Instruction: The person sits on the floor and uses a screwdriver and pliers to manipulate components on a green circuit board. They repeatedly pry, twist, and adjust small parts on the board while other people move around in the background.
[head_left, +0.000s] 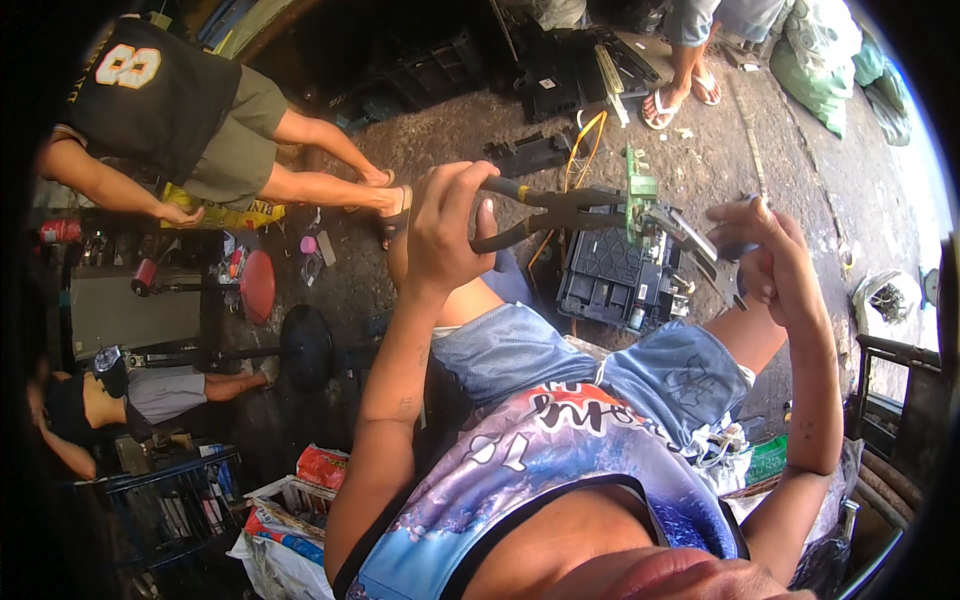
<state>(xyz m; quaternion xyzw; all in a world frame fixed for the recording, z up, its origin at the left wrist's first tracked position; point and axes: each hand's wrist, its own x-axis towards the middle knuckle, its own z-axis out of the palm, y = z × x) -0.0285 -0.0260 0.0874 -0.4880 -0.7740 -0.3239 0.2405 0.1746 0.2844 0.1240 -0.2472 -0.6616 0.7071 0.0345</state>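
My left hand (450, 222) is closed around the dark handles of a pair of pliers (560, 212). The plier jaws meet a small green circuit board (640, 200), held up between my hands. At the board's right side are shiny metal pieces (695, 245); whether they are joined to it or belong to a tool, I cannot tell. My right hand (778, 255) is beside them with fingers curled, and something dark shows at its fingertips. Below the board, a black plastic housing (598, 275) with compartments lies on the floor between my legs.
Black plastic parts (570, 85) and orange wires (592, 135) lie ahead on the floor. A person in sandals (685, 70) stands beyond; two others are at left, near a red stool (257, 287). Filled sacks (815, 65) stand far right. A white bag (890, 300) sits at right.
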